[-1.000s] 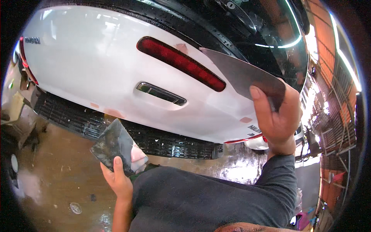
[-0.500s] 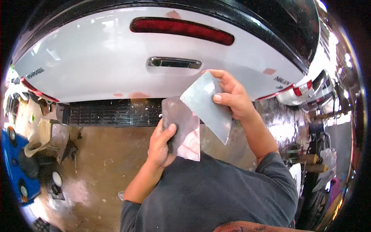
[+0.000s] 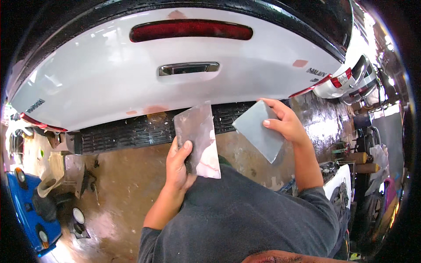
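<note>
My left hand grips a flat dark grey plate by its left edge, thumb on top. Pink putty is smeared over the plate's lower right part. In my right hand is a thin grey putty spreader, pinched between thumb and fingers at its right side. A gap separates the spreader from the plate. Both are held in front of a white pickup tailgate, which bears several pinkish filler patches, one at its lower edge and another on the right.
Below the tailgate runs a black ribbed step bumper. A chrome handle and a red light bar sit on the tailgate. A blue wheeled creeper is at lower left. Another white vehicle stands at right.
My right hand has drawn the spreader away to the right, off the plate's edge. The plate in my left hand now stands more upright. The whole view has shifted slightly.
</note>
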The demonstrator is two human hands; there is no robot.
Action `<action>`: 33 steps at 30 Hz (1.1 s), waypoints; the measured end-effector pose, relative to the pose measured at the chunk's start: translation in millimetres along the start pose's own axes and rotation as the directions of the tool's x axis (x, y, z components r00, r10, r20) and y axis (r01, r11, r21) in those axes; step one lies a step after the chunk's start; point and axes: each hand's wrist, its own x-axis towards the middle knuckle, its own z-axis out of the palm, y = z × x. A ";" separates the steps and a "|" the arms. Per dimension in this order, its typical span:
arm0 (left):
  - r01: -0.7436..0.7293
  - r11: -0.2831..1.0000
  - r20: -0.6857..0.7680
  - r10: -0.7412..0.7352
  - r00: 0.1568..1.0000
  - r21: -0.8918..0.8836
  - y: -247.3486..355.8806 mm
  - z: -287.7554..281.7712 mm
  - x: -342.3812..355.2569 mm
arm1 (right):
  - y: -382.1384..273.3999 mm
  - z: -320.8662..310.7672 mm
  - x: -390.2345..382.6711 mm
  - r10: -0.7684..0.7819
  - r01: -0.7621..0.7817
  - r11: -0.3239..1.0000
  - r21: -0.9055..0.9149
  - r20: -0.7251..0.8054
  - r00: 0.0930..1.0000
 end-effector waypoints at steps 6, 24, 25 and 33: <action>-0.181 0.982 -0.083 0.185 0.979 0.049 10.9 -11.1 -7.4 | -39.7 -4.7 2.7 -0.149 0.152 0.988 0.006 -0.159 0.976; -0.575 0.799 -0.399 0.592 0.700 0.176 -47.2 -24.2 -18.6 | -205.6 22.6 116.3 -0.765 0.637 -0.257 -0.727 0.556 0.326; -0.590 0.791 -0.410 0.598 0.688 0.164 -50.4 -23.6 -17.6 | -206.4 24.4 121.1 -0.755 0.647 -0.274 -0.712 0.576 0.314; -0.656 0.736 -0.453 0.648 0.612 0.168 -74.3 -23.4 -2.9 | -209.0 29.6 142.4 -0.705 0.665 -0.272 -0.696 0.614 0.354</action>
